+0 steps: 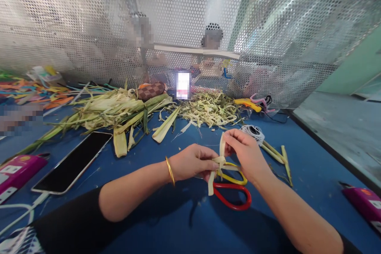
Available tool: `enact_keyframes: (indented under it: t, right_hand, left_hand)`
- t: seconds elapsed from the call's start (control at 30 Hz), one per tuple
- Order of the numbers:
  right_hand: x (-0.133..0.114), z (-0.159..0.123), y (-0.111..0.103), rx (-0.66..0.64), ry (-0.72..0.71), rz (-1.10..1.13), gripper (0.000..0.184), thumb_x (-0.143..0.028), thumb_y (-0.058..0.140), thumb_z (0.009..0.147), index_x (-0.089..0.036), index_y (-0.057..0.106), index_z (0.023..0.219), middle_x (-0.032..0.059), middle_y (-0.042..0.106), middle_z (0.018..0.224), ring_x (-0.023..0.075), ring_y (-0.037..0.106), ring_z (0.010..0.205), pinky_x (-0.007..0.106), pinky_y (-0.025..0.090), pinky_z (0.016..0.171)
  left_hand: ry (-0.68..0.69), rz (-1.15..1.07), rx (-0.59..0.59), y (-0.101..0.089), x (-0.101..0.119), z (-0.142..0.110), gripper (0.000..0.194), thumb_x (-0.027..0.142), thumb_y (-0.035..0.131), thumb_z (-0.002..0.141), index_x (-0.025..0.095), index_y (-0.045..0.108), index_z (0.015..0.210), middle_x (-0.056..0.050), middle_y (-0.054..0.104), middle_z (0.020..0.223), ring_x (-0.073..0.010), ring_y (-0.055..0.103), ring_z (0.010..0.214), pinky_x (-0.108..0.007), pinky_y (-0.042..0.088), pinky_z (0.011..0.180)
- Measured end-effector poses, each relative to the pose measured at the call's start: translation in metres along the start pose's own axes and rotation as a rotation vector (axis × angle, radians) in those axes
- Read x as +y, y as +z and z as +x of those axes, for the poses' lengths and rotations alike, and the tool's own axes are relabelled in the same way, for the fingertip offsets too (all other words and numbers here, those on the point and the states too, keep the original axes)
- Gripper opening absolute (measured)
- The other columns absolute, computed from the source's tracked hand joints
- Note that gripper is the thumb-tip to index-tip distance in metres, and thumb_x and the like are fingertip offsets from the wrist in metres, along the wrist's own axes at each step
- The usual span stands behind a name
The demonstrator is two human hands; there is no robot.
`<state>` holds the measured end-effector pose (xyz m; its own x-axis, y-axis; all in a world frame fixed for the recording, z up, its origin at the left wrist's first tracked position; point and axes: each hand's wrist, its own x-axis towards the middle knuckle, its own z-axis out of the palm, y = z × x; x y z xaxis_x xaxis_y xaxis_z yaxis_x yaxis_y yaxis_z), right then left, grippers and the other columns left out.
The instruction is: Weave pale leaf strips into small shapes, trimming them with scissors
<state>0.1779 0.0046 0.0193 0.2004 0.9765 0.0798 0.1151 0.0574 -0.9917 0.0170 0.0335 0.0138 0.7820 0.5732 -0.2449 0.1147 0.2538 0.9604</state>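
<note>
Pale, flat strips of plant leaf (220, 160), crossed or folded over each other, are between my two hands. My left hand (195, 162), with a gold bangle at its wrist, pinches them where they cross; one end hangs down below its fingers. Between thumb and fingers, my right hand (242, 152) grips the upright end of a strip, just above and right of my left hand. Scissors with one red handle loop (233, 197) and one yellow handle loop (232, 174) lie on the table beneath my hands; their blades are hidden.
Long leaves (110, 107) and a heap of shreds (212, 109) lie along the back, before a perforated metal screen (184, 16). A black-screened phone (74, 162) lies left, a lit phone (182, 84) stands behind. Coiled white cord (253, 133) and stalks (286, 164) lie right. People sit beyond the screen.
</note>
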Motion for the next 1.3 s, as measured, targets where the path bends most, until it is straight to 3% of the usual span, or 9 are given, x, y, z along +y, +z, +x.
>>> enact_keyframes:
  t: [0.13,0.37,0.7,0.77,0.87,0.9,1.0,1.17,1.3]
  right_hand:
    - [0.002,0.001,0.003,0.077,0.009,0.038,0.026,-0.041,0.061,0.074,-0.019,0.053,0.063,-0.0057,0.051,0.045,0.0089,0.047,0.042,0.022,0.035,0.045]
    - [0.009,0.001,0.008,0.048,0.004,0.008,0.025,-0.040,0.060,0.075,-0.019,0.052,0.064,-0.0071,0.049,0.045,0.0085,0.046,0.040,0.022,0.034,0.043]
    - [0.021,0.004,0.007,0.019,-0.084,-0.157,0.023,-0.037,0.053,0.083,-0.021,0.052,0.067,-0.0047,0.050,0.047,0.0120,0.048,0.043,0.026,0.040,0.046]
    - [0.019,0.005,0.003,0.079,-0.198,-0.276,0.018,-0.034,0.052,0.084,-0.020,0.054,0.073,-0.0012,0.057,0.058,0.0147,0.054,0.054,0.029,0.044,0.053]
    - [0.006,-0.001,-0.004,0.200,-0.580,-0.529,0.013,-0.028,0.056,0.084,-0.019,0.060,0.093,0.0063,0.063,0.088,0.0206,0.060,0.083,0.034,0.047,0.071]
    - [0.000,-0.005,-0.006,0.157,-0.719,-0.603,0.013,-0.025,0.054,0.086,-0.020,0.061,0.096,0.0062,0.062,0.089,0.0204,0.059,0.085,0.035,0.046,0.074]
    - [-0.013,-0.018,-0.002,-0.231,-1.041,-0.805,0.015,-0.016,0.049,0.088,-0.020,0.063,0.089,0.0025,0.065,0.080,0.0156,0.058,0.074,0.035,0.041,0.075]
    - [0.003,-0.026,0.017,-0.278,-1.288,-1.337,0.026,-0.008,0.041,0.088,-0.014,0.066,0.094,0.0067,0.062,0.076,0.0196,0.054,0.073,0.038,0.038,0.078]
    - [0.014,-0.024,0.020,-0.188,-1.369,-1.432,0.028,-0.006,0.039,0.088,-0.013,0.067,0.092,0.0075,0.062,0.075,0.0201,0.053,0.070,0.038,0.037,0.076]
  left_hand:
    - [-0.027,-0.009,-0.005,0.000,0.006,-0.004,0.029,0.042,0.070,0.070,0.014,0.066,0.077,0.001,0.061,0.060,-0.0078,0.055,0.053,-0.019,0.041,0.055]
    - [-0.068,-0.007,0.023,0.004,0.005,-0.005,0.048,0.061,0.072,0.060,0.015,0.058,0.064,0.002,0.058,0.056,-0.0077,0.052,0.044,-0.021,0.042,0.050]
    - [-0.098,0.115,0.084,0.012,-0.001,-0.004,0.028,0.040,0.075,0.063,0.014,0.066,0.057,0.003,0.055,0.046,-0.0055,0.045,0.038,-0.019,0.033,0.043]
    - [-0.105,0.067,0.132,0.012,-0.002,-0.003,0.027,0.039,0.076,0.062,0.014,0.068,0.059,0.003,0.056,0.047,-0.0061,0.047,0.039,-0.020,0.035,0.044]
    - [-0.138,-0.071,0.244,0.009,-0.003,0.001,0.029,0.041,0.077,0.060,0.013,0.068,0.063,0.001,0.058,0.048,-0.0077,0.050,0.041,-0.021,0.039,0.047]
    - [-0.137,-0.120,0.282,0.008,-0.003,0.002,0.030,0.041,0.077,0.059,0.013,0.068,0.063,0.001,0.059,0.049,-0.0078,0.050,0.041,-0.021,0.040,0.048]
    - [-0.087,-0.227,0.381,0.004,-0.002,0.004,0.037,0.044,0.081,0.053,0.013,0.061,0.054,0.002,0.055,0.046,-0.0067,0.047,0.041,-0.020,0.037,0.046]
    - [-0.043,-0.324,0.471,0.002,-0.003,0.005,0.043,0.045,0.085,0.046,0.012,0.059,0.053,0.003,0.053,0.046,-0.0066,0.046,0.044,-0.020,0.032,0.045]
    - [-0.079,-0.347,0.418,0.000,-0.004,0.006,0.041,0.042,0.085,0.048,0.011,0.059,0.053,0.003,0.052,0.045,-0.0064,0.044,0.043,-0.020,0.033,0.045]
